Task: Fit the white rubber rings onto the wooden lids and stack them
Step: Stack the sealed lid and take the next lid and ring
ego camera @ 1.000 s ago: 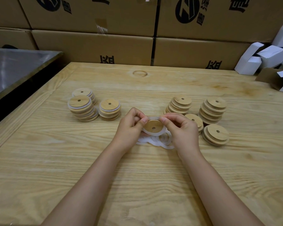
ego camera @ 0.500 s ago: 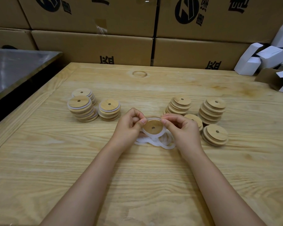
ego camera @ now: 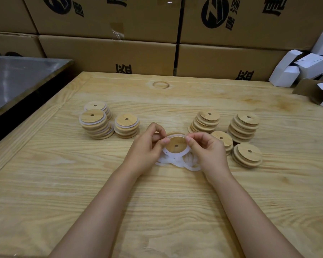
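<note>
A round wooden lid with a centre hole is held just above the table between both hands, a white rubber ring stretched around its rim. My left hand pinches the ring and lid at the left edge. My right hand pinches them at the right edge. Under the lid lies a loose pile of white rings. Left of my hands stand three stacks of lids with rings fitted. To the right are stacks of bare lids.
The wooden table carries everything. Cardboard boxes wall off the far edge. A steel surface lies beyond a gap on the left. White folded cartons pile up at the back right.
Both hands have shifted their fingertips slightly around the lid's rim, working the ring on. The lid stays in the same spot.
</note>
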`<state>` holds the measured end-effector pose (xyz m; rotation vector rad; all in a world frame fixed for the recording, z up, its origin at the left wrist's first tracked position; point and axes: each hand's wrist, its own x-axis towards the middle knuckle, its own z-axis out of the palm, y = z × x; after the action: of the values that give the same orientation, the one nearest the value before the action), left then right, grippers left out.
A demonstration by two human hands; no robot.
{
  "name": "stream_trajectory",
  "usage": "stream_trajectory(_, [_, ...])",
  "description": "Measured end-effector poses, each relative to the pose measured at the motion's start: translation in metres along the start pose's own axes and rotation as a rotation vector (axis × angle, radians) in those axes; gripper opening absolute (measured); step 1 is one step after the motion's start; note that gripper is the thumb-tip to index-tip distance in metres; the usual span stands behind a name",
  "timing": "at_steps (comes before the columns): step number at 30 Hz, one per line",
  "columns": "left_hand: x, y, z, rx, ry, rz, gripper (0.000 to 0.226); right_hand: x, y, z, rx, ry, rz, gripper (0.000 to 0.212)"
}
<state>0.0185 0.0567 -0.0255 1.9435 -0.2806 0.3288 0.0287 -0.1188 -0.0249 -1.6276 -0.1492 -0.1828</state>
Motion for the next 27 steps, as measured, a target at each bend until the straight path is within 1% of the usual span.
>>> stream_trajectory(3, [0.0,-0.003,-0.003,0.085,-0.033,0.041,0.03,0.0,0.001,-0.001,-0.009,-0.011,-0.006,0.009])
stream_trajectory(5, [0.001,-0.005,-0.004,0.113,-0.029,0.046,0.03,-0.001,0.001,0.0,-0.03,-0.018,0.007,0.009])
stream_trajectory(7, [0.002,-0.005,-0.004,0.053,-0.028,0.011,0.03,-0.001,0.001,0.001,-0.036,-0.025,0.024,0.009])
stream_trajectory(10, [0.003,-0.005,-0.002,-0.066,-0.007,-0.077,0.038,0.0,0.001,0.003,-0.053,-0.024,0.024,0.01])
stream_trajectory(15, [0.005,-0.006,0.0,-0.212,0.027,-0.161,0.033,-0.001,-0.001,0.002,-0.069,-0.036,0.023,0.011])
stream_trajectory(21, [0.004,-0.003,-0.002,-0.356,0.048,-0.164,0.03,-0.002,-0.003,0.003,-0.032,-0.017,-0.004,0.012])
stream_trajectory(24, [0.004,0.002,0.0,-0.417,0.056,-0.168,0.026,-0.003,-0.005,0.004,0.009,0.005,-0.005,0.009])
stream_trajectory(27, [0.003,0.006,0.004,-0.448,0.061,-0.169,0.017,-0.004,-0.008,0.005,0.037,0.051,-0.022,0.01])
